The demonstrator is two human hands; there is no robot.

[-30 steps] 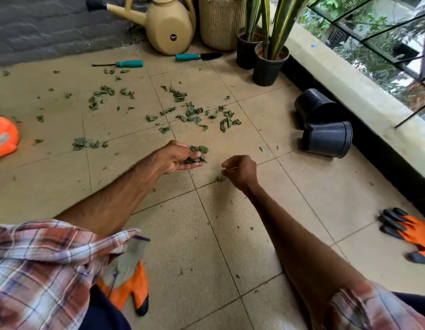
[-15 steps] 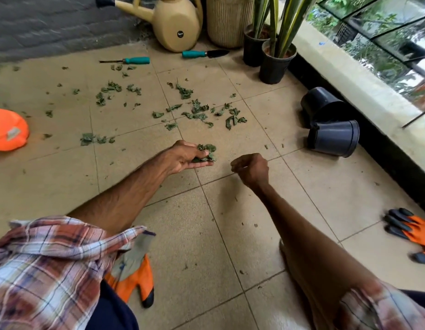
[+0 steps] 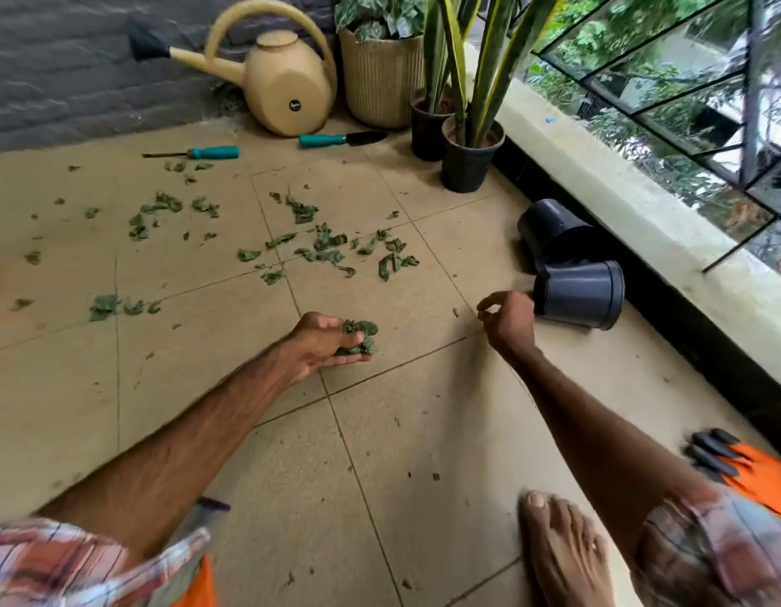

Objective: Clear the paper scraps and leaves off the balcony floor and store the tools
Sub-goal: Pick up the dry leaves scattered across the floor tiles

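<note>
Scraps of torn green leaf (image 3: 161,205) lie strewn over the beige tiled floor (image 3: 51,387), near a teal-handled metal weeder (image 3: 213,152). The left hand (image 3: 320,343), palm up, cups a wad of green leaves (image 3: 358,337) in curled fingers. A teal-handled black trowel (image 3: 342,139) lies further back. The right hand (image 3: 509,319) hovers with its fingers curled, thumb tip against forefinger, nothing visible between them. Two tipped black plastic pots (image 3: 581,300) lie just beside it.

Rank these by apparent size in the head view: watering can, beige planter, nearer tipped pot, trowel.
1. watering can
2. beige planter, about level with the nearer tipped pot; the pot lies closer to the camera, so I leave them unranked.
3. trowel, long but thin.
</note>
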